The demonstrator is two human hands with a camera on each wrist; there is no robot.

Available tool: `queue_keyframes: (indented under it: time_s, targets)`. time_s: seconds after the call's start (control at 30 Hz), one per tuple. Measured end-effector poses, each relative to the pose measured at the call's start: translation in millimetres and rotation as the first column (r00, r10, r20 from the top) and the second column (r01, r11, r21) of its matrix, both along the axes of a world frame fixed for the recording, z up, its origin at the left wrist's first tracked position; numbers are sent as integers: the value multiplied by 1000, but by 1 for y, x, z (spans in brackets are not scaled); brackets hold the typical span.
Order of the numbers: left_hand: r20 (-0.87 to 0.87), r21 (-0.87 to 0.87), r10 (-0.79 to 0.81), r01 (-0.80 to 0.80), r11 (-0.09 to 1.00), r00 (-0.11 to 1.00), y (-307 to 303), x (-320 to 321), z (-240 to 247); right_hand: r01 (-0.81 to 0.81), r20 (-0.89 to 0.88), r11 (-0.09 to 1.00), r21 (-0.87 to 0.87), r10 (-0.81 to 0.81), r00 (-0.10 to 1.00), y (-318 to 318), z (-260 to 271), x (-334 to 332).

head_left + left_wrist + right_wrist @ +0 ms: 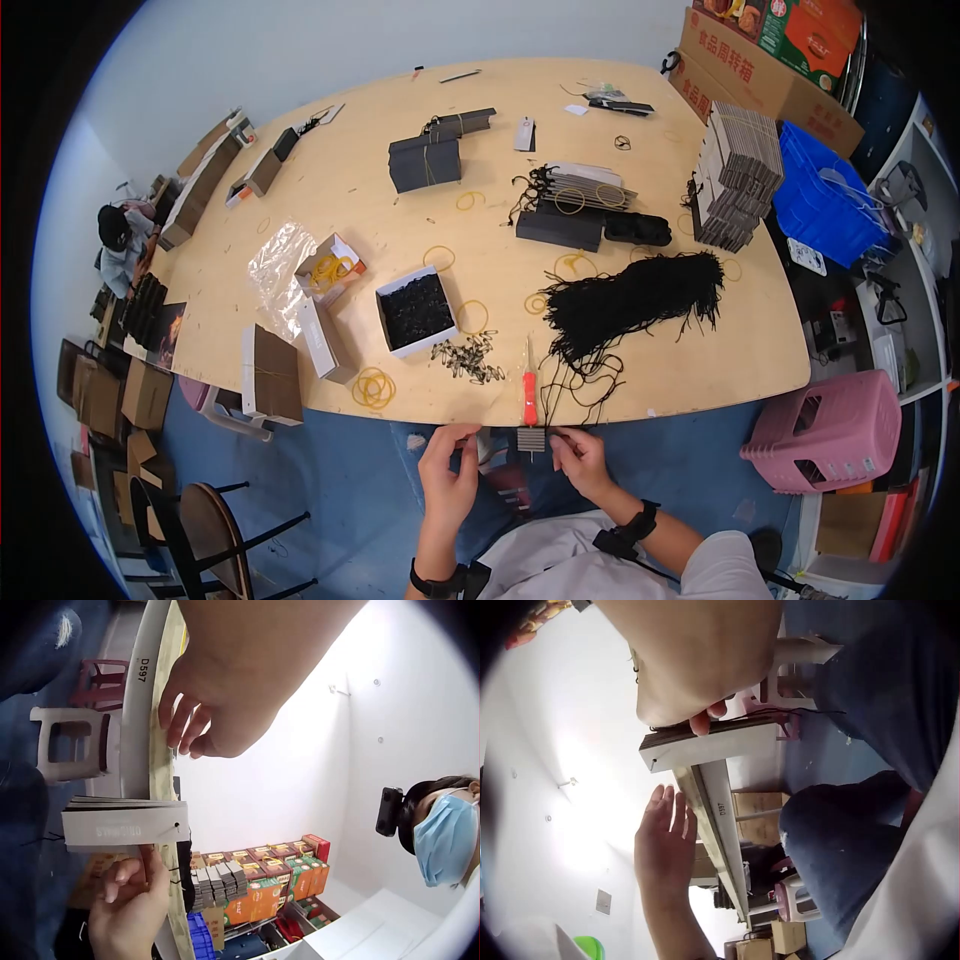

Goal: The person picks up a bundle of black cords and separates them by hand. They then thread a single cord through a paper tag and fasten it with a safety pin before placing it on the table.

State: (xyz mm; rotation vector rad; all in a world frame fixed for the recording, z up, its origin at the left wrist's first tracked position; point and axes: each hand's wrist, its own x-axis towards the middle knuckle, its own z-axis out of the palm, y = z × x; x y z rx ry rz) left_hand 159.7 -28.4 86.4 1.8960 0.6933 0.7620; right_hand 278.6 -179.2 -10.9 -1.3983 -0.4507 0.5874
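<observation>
A stack of tags (531,441) sits between the hands, close by the right hand (582,464), whose grip I cannot tell, while the left hand (449,474) has relaxed, loosely spread fingers.

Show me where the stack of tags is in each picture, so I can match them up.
Head: below centre, at the near table edge, between the left hand and right hand: stack of tags.
Left wrist: left side, just below mid-height, its printed white face showing.
Right wrist: upper middle, under the right hand's fingers.
Shared landmark: the table edge, beside the stack in all three.
</observation>
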Motion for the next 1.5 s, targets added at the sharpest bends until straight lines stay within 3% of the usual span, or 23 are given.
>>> queue_keyframes:
  time_s: [0.07, 0.13, 0.3, 0.37, 0.5, 0.63, 0.7, 0.77, 0.8, 0.87, 0.9, 0.97, 1.0, 1.03, 1.07, 1.1, 1.17, 1.3, 1.4, 1.47, 1.5]
  targets:
    - [0, -23, -5, 5, 1000, 1000, -1, -1, -6, 9, -72, 1000, -4, -9, 997, 3, -1, -2]
    - [-1, 2, 0, 0, 1000, 1000, 0, -2, -12, 114, 238, 991, -68, -95, 967, 5, -5, -2]
    - [3, -33, 23, -23, 999, 1000, 3, -4, -18, 152, 462, 987, -56, -110, 880, 7, -8, 0]
    - [25, -17, 22, -22, 1000, 999, 4, -3, -18, 164, 648, 984, -74, -78, 758, 3, -1, 4]
    - [40, -15, 58, -57, 998, 998, 2, 4, -13, 103, 678, 995, 4, -78, 731, -17, 37, 15]
    - [79, 198, 49, -63, 978, 996, 4, 17, -12, 128, 618, 992, -2, -99, 780, -40, 97, 48]
    - [89, 271, 29, -52, 961, 996, 5, 22, -12, 268, 369, 963, 21, -257, 893, -49, 118, 72]
    - [40, 283, 74, -82, 956, 996, 7, 26, -11, 426, 349, 903, 57, -418, 839, -57, 125, 104]
    - [41, 281, 77, -86, 956, 996, 8, 29, -12, 423, 350, 904, 56, -415, 840, -61, 128, 121]
    - [-2, 314, 61, -57, 948, 998, 11, 32, -14, 414, 540, 893, -178, -263, 800, -64, 128, 146]
    - [-5, 312, 68, -63, 948, 998, 13, 35, -15, 407, 538, 895, -182, -255, 803, -60, 127, 147]
    - [-18, 324, 38, -30, 946, 999, 15, 42, -15, 634, 897, 717, -289, -28, 441, -46, 123, 143]
    - [-20, 326, 46, -37, 945, 999, 17, 44, -15, 479, 697, 751, -454, -34, 716, -42, 124, 133]
    - [-30, 329, 72, -58, 943, 997, 19, 46, -16, 300, 661, 848, -438, 78, 746, -32, 126, 125]
    - [-46, 330, 94, -74, 941, 995, 20, 46, -17, 108, 625, 904, -413, 195, 756, -22, 127, 116]
    - [-51, 329, 98, -76, 941, 994, 20, 46, -16, 102, 621, 904, -414, 199, 758, -11, 130, 108]
    - [-67, 297, 112, -88, 951, 991, 21, 46, -14, -57, 640, 839, -541, 454, 620, 9, 136, 103]
    - [-50, 344, 104, -81, 935, 993, 23, 44, -21, -128, 665, 809, -574, 551, 504, 19, 125, 123]
    - [-41, 356, 110, -89, 930, 993, 23, 43, -25, -171, 624, 840, -514, 503, 598, 21, 140, 130]
    - [-49, 380, 121, -93, 920, 991, 23, 44, -27, -45, 648, 929, -366, 289, 705, 18, 150, 137]
    - [-49, 377, 122, -94, 921, 991, 23, 45, -26, -46, 647, 928, -369, 292, 704, 13, 149, 143]
